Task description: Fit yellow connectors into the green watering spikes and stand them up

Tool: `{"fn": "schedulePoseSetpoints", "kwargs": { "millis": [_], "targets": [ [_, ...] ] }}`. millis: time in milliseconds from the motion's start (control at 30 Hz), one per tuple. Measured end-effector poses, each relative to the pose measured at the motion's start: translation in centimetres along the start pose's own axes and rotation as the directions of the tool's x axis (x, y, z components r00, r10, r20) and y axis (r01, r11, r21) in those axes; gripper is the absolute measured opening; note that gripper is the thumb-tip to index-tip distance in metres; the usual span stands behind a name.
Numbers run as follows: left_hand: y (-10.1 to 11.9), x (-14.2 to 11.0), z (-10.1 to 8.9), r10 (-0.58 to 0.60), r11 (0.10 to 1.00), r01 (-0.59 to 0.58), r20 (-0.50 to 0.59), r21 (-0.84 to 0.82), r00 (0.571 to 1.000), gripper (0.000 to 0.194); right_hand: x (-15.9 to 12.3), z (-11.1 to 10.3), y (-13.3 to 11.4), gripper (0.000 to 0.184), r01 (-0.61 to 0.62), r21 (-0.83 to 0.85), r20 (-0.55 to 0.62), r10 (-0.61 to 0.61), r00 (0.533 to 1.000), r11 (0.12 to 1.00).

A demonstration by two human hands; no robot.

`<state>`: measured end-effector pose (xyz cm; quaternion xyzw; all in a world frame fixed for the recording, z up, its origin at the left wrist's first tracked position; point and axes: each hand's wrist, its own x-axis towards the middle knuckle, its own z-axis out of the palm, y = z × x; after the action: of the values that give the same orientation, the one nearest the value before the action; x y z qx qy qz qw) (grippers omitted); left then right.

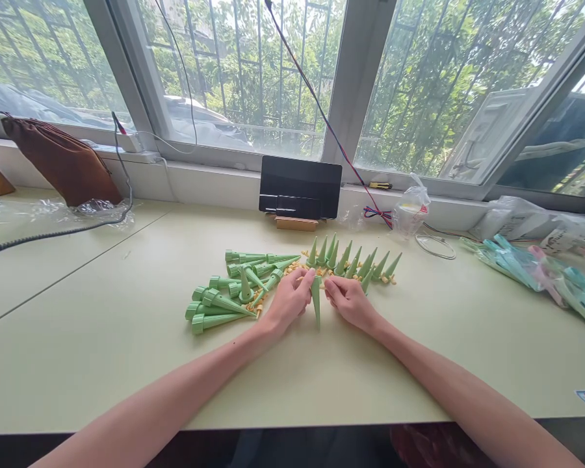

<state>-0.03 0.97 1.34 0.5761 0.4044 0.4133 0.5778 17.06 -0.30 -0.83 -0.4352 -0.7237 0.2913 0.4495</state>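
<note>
My left hand (292, 292) is closed around the top of a green plastic watering spike (316, 304), whose tip points down over the table. Close to its right, my right hand (348, 299) has thumb and fingers pinched together; whatever is in them is too small or hidden. Left of my hands lies a pile of green spikes with ribbed caps (219, 320). Behind my right hand stand several green spikes (342, 260), tips up. Small yellow plastic pieces (297, 265) are scattered among the spikes and partly hidden by my left hand.
A dark tablet (301, 188) leans on a stand at the back of the table (102, 351). A brown drawstring bag (65, 162) and black cable (53, 237) are at left. Plastic bags (509, 218) and wrapped pastel items (541, 266) lie at right, below the windows.
</note>
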Motion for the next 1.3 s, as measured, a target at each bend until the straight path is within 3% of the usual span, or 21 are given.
{"fn": "schedulePoseSetpoints", "kwargs": {
  "millis": [633, 1300],
  "targets": [
    [0.23, -0.34, -0.05, 0.091, 0.995, -0.092, 0.037, 0.025, 0.995, 0.034, -0.02, 0.11, 0.04, 0.041, 0.013, 0.035, 0.004, -0.013, 1.000, 0.999],
    [0.12, -0.51, -0.09, 0.320, 0.941, -0.321, 0.023, 0.105, 0.947, 0.030, -0.22, 0.14, 0.07, 0.042, 0.042, 0.111, -0.022, -0.040, 0.999, 0.993]
  ]
}}
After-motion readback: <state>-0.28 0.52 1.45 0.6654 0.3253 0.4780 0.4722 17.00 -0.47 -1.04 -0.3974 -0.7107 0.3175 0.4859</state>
